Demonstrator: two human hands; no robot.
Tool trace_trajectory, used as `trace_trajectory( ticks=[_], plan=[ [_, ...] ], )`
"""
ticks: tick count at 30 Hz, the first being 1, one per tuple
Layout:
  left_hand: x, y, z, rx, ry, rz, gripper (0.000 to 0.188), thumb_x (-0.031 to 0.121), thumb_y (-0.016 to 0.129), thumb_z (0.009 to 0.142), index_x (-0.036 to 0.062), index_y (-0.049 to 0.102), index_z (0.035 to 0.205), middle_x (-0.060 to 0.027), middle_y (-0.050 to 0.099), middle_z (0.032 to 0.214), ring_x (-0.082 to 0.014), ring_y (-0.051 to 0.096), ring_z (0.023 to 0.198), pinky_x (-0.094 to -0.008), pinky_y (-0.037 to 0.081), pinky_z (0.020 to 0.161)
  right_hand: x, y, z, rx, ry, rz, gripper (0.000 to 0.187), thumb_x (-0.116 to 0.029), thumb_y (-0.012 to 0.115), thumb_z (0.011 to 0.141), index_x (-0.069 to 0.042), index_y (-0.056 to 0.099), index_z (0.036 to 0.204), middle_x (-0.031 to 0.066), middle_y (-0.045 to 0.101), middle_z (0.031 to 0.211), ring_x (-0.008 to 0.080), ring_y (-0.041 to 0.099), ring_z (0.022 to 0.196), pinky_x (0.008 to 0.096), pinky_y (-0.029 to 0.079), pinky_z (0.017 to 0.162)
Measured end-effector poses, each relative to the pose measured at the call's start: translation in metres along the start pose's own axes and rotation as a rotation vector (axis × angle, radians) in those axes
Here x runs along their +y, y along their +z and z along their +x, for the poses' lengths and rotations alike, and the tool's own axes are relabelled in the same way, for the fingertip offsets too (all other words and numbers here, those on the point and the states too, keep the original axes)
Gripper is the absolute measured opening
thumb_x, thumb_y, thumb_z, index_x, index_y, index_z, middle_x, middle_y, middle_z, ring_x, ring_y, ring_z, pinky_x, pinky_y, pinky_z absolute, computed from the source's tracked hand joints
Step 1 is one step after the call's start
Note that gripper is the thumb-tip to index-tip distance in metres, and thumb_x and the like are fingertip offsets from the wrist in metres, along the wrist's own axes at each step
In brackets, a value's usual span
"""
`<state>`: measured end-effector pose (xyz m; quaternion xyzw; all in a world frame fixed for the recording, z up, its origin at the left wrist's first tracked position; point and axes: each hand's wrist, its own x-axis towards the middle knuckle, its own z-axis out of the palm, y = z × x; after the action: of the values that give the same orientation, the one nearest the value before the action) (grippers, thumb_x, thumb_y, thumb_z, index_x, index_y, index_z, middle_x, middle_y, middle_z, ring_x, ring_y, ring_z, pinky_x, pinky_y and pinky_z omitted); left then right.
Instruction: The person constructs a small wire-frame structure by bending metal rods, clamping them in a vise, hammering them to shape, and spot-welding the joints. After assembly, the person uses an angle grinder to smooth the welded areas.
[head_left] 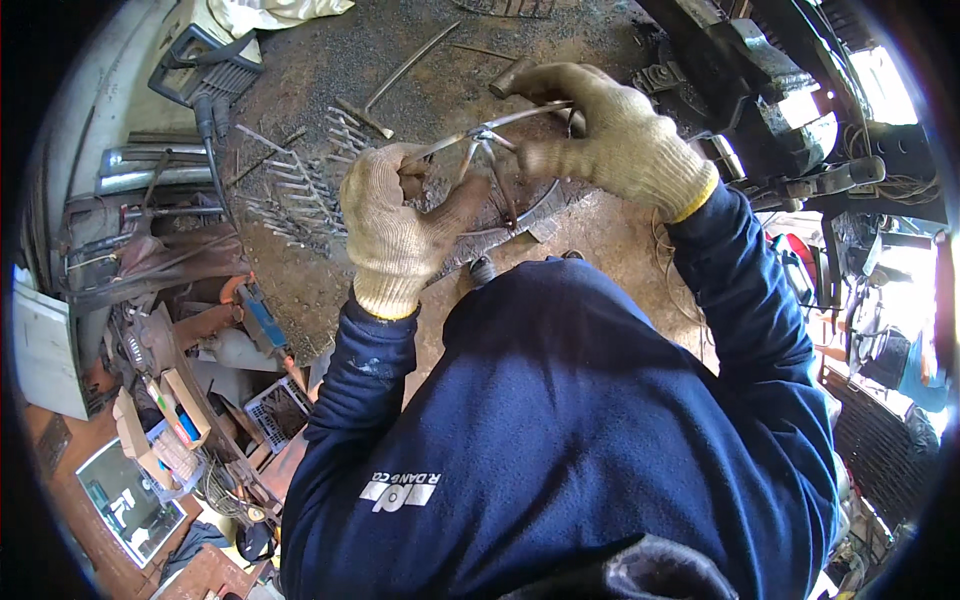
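Our left grip is closed around one end of a thin metal piece, with the fingers bent and the thumb lying lower. On the opposite side, our right grip holds the other end, its fingers over the upper bar. The piece is therefore between our two grips, lifted above the floor and in front of our body. Several bars meet in its middle, and we think that holding it from both sides prevents turning and leaves this joint visible. Exactly where each fingertip presses, we cannot tell.

Both hands wear knitted gloves, which probably protect against rough metal. Forward and to the left, rows of short metal rods lie on the floor, near a long thin bar; lying so low, they do not obstruct our arms. Farther to the left, a blue and orange tool rests just beside a grey crate, perhaps to be within reach.
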<state>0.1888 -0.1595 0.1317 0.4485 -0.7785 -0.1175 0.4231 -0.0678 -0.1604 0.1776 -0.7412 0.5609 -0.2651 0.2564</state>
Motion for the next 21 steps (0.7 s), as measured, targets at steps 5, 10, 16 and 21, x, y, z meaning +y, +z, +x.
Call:
trace_trajectory(
  ticks=[5,10,16,21],
  plan=[
    [-0.001,-0.003,-0.003,0.028,0.021,0.034,0.061,0.044,0.096,0.067,0.0047,0.064,0.103,-0.0017,0.058,0.079,-0.0183,0.055,0.07,-0.0353,0.047,0.066,0.007,0.012,-0.027,0.202,-0.042,0.077,0.088,-0.06,0.085,0.075,-0.008,0.058,0.14,0.0208,0.062,0.133,0.0347,0.061,0.127,0.0441,0.051,0.106],
    [-0.009,0.006,0.005,0.067,0.19,0.035,0.066,0.052,0.092,0.072,0.0034,0.065,0.108,-0.0027,0.057,0.078,-0.0202,0.056,0.072,-0.0366,0.046,0.065,0.035,0.048,-0.065,0.584,-0.067,-0.038,0.086,-0.058,0.084,0.078,-0.003,0.056,0.138,0.022,0.063,0.129,0.0386,0.062,0.12,0.0466,0.052,0.102],
    [-0.008,0.001,-0.006,-0.058,0.0,-0.131,0.096,0.06,0.09,0.07,-0.0067,0.055,0.13,-0.019,0.062,0.113,-0.0309,0.066,0.099,-0.0392,0.057,0.08,0.046,0.081,-0.131,0.549,0.366,-0.006,0.072,-0.041,0.083,0.079,-0.008,0.058,0.138,0.021,0.063,0.126,0.039,0.062,0.118,0.0475,0.051,0.102],
    [-0.014,-0.007,0.001,-0.168,0.057,0.001,0.083,0.047,0.089,0.079,-0.0047,0.054,0.134,-0.0192,0.063,0.118,-0.0313,0.062,0.103,-0.0422,0.05,0.09,0.053,0.114,-0.206,0.601,0.74,0.04,0.063,-0.041,0.078,0.088,-0.002,0.06,0.135,0.0208,0.066,0.127,0.0351,0.066,0.118,0.0435,0.053,0.103]
  ],
)
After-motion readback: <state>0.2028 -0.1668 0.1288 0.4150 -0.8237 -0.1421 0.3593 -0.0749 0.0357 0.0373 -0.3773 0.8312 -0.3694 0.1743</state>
